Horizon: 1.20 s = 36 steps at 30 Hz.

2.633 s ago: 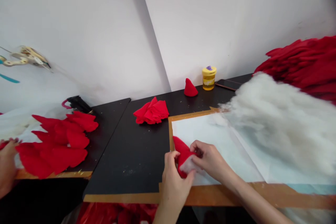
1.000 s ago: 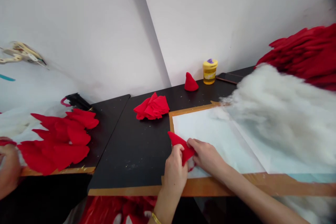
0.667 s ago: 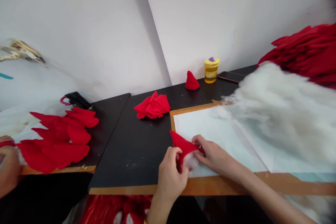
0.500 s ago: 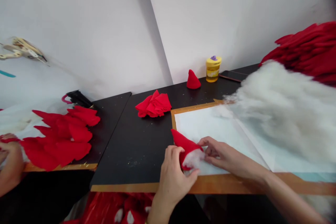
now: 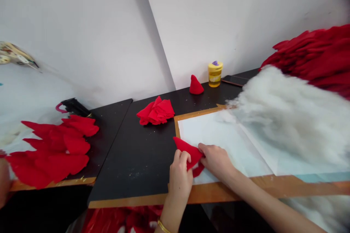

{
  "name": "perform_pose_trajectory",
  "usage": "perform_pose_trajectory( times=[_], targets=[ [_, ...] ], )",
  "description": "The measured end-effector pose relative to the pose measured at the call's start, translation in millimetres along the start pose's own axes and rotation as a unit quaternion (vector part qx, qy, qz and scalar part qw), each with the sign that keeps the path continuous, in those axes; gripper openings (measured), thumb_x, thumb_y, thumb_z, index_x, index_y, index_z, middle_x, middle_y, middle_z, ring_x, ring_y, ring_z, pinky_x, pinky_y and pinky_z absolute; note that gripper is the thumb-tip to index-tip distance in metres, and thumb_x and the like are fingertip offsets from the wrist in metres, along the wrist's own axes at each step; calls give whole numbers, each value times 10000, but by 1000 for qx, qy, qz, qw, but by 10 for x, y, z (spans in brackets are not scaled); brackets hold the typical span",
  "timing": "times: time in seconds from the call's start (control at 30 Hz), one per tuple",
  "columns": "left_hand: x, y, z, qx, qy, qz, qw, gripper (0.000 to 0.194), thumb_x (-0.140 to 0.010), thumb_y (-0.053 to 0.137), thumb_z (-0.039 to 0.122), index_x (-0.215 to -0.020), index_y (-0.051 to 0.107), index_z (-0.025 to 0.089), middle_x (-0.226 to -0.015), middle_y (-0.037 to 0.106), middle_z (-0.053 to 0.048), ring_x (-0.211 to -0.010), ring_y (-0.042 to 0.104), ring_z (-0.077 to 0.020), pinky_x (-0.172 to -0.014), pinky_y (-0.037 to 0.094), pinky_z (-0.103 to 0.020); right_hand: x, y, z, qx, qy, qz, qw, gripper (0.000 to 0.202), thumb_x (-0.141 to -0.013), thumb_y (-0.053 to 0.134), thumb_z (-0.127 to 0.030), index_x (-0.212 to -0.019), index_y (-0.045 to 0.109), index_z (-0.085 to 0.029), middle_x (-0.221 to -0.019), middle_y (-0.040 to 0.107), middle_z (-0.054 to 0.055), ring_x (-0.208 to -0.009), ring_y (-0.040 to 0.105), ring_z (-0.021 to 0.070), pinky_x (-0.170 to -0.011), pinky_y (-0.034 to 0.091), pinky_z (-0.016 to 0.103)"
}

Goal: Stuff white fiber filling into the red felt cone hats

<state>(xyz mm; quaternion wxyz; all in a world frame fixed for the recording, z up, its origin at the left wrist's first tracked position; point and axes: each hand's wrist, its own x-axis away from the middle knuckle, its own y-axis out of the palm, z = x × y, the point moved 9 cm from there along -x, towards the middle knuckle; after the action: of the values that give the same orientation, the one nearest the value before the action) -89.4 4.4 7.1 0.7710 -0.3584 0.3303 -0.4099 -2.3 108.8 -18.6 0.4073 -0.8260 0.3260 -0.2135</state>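
A small red felt cone (image 5: 191, 151) is held over the front edge of the white sheet (image 5: 207, 125), its tip pointing up and left. My left hand (image 5: 180, 174) is closed round its near left side. On the right, the fingers of my right hand (image 5: 216, 160) pinch the rim of its wide end. A red flap of the rim hangs between the two hands. The inside of the cone is turned from view, so any stuffing in it is hidden.
White fibre stuffing (image 5: 298, 116) is heaped at right, before a red fabric pile (image 5: 314, 58). Behind stand a red cone (image 5: 196, 85), a yellow-lidded jar (image 5: 215, 74) and a phone (image 5: 235, 81). Red pieces (image 5: 156, 111) lie mid-table; more (image 5: 54, 149) lie left, near a co-worker's arm (image 5: 3, 182).
White stuffing showed at the cone's wide end; now it is out of sight. My right hand has closed onto the rim, and my left fingers have curled in. The view has shifted slightly.
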Motion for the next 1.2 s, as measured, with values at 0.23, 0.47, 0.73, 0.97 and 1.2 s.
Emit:
perform_pose_trajectory(
  times=[0.23,0.47,0.73,0.97,1.2],
  targets=[
    [88,-147,66,60,1,-24,998,225,-763,553,99,-921,480,241,-902,515,3,-805,561,-178,-749,437,-278,204,-127,-29,-101,-123,-35,987,236,-833,561,-133,-1032,498,-244,-926,677,-2,-734,627,156,-673,426,242],
    [-29,17,-45,-1,-36,12,999,301,-689,413,-52,-713,369,245,-753,457,20,-657,470,-162,-645,329,-270,99,-23,-71,-89,-96,-13,991,184,-779,514,-71,-764,444,-240,-687,565,-27,-618,506,157,-604,310,261],
    [33,-84,60,-8,-33,-32,999,267,-717,536,29,-821,432,252,-828,532,29,-721,545,-164,-666,371,-261,53,31,-2,-80,-69,-20,994,221,-758,526,-75,-754,386,-246,-649,517,-45,-590,463,140,-580,261,249],
    [-49,95,-4,-88,-60,-77,991,216,-812,524,24,-864,502,232,-897,593,-14,-720,612,-191,-632,384,-284,73,41,-19,-74,-75,-32,994,229,-756,507,-74,-742,358,-247,-668,508,-32,-609,455,154,-594,265,272],
    [216,-21,166,-46,35,-115,992,368,-804,508,48,-1100,588,253,-1073,601,-47,-960,637,-229,-814,497,-319,141,-198,47,-174,-96,-77,977,258,-912,521,-392,-1126,477,-256,-863,630,-5,-653,580,169,-666,453,292]
  ],
)
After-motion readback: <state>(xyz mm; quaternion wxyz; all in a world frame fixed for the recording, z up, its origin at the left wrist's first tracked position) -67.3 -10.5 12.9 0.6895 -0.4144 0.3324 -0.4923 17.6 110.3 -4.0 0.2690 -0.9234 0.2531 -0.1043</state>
